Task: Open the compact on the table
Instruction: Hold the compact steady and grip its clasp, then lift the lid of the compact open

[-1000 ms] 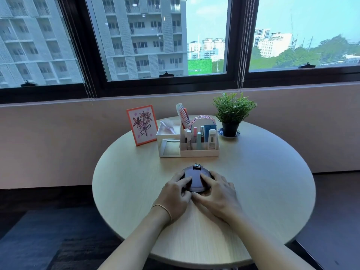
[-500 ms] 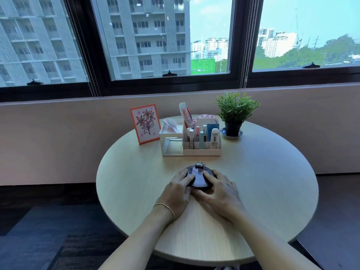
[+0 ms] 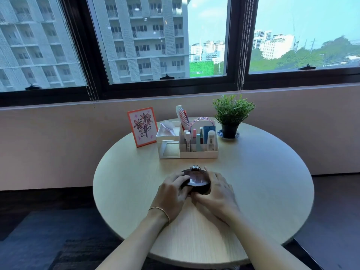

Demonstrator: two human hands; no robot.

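Observation:
A dark round compact (image 3: 197, 180) lies at the middle of the round wooden table (image 3: 263, 191), its metal hinge on the far side. Its lid is lifted a little at the near edge, so a gap shows between lid and base. My left hand (image 3: 172, 193) grips the compact's left side with fingers curled on the rim. My right hand (image 3: 218, 191) holds the right side, fingers along the edge and thumb at the near front. Both thumbs meet at the front of the compact.
Behind the compact stands a white organiser (image 3: 188, 148) with cosmetics, a comb and a brush. A framed flower card (image 3: 142, 126) stands to its left and a potted plant (image 3: 231, 115) to its right. A wall and windows lie beyond the table.
The compact's lid has risen slightly at the front edge; it lay flat and shut a second ago. Both hands stay on its sides, fingers shifted off the top.

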